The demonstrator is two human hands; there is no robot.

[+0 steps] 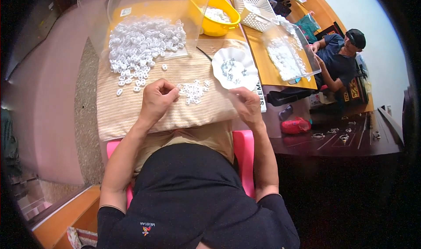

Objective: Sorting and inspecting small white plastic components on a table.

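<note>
My left hand [158, 99] is closed in a pinch at the left of a small cluster of white plastic pieces [193, 92]. A white bit shows at its fingertips, likely one of these pieces. My right hand [248, 106] is curled in just below a fluted white bowl [218, 61]; its fingertips are slightly blurred, and what they hold, if anything, is too small to make out. Small silvery parts [233, 71] lie in the bowl. Beyond my left hand spreads a big heap of white two-holed plastic pieces [140, 45], with one loose piece [164, 67] beside it.
A striped beige cloth [127, 113] covers the table. Behind stand a clear plastic bin [101, 12], a yellow basin [219, 28] with white pieces and a white perforated basket [251, 10]. At right, a person in a dark cap [335, 51] sits by a clear tray [287, 56].
</note>
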